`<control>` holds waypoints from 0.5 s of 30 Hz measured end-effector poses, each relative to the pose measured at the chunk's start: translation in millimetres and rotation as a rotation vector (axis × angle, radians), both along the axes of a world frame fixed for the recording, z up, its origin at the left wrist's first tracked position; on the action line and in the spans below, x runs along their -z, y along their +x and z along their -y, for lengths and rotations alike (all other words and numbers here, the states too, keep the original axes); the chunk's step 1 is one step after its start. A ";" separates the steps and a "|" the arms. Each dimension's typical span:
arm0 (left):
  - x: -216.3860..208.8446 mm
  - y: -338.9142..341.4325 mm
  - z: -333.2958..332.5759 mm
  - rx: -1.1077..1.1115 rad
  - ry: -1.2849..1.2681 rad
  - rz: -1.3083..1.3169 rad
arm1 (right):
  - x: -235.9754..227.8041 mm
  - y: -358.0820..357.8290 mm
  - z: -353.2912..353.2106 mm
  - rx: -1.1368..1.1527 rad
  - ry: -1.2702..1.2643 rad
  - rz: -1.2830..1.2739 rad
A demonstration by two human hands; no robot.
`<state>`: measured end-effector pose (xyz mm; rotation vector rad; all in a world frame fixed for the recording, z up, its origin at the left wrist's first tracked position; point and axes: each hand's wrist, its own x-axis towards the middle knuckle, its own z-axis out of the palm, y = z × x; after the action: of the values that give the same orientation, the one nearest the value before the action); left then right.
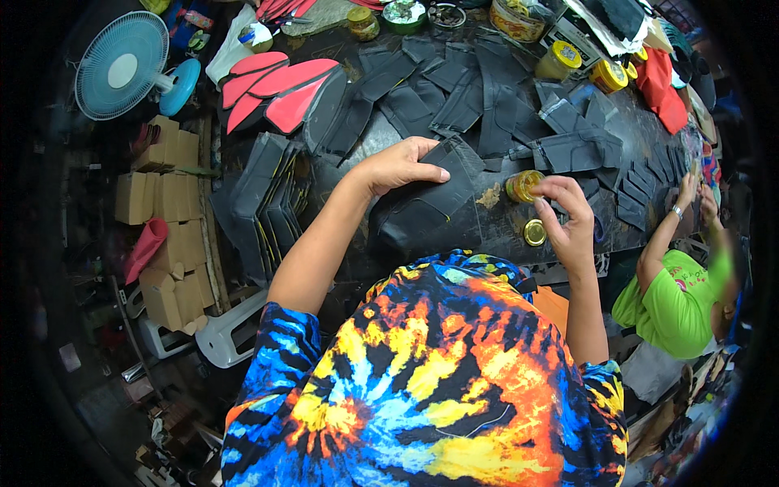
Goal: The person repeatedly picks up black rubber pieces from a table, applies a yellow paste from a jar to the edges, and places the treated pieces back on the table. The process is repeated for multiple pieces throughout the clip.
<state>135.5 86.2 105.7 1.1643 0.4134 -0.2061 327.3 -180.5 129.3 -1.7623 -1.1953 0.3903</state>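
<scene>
A black piece that looks like a sewn shoe upper (pixel 422 213) lies on the dark table in front of me. My left hand (pixel 398 169) is closed on its far edge, thumb on top and fingers underneath. To the right stands a small glass jar (pixel 519 187) of yellowish stuff, seemingly glue. My right hand (pixel 568 213) is at its side, fingers bent toward the mouth and thumb apart from them; nothing shows in its grip. A round gold lid (pixel 534 232) lies just below the jar.
Several black cut pieces (pixel 495 105) cover the table's far side. A folded black stack (pixel 264 203) stands left, with pink-and-black pieces (pixel 284 89) beyond. Yellow-lidded jars (pixel 560 58) line the back. A blue fan (pixel 122 69) stands far left; a person in green (pixel 673 300) works at right.
</scene>
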 end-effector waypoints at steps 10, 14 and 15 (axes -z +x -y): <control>-11.8 23.6 13.3 0.179 -0.044 0.114 | -28.2 -24.3 -68.3 -0.196 0.120 0.133; -8.7 21.4 14.5 0.158 -0.025 0.179 | -21.2 -24.6 -70.8 -0.203 0.111 0.154; -8.2 21.0 14.1 0.157 -0.019 0.192 | -20.4 -24.1 -70.4 -0.205 0.108 0.156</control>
<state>156.6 72.1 113.9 1.1868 0.1513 -0.2318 303.2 -110.2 149.7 -1.6060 -1.4869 0.3054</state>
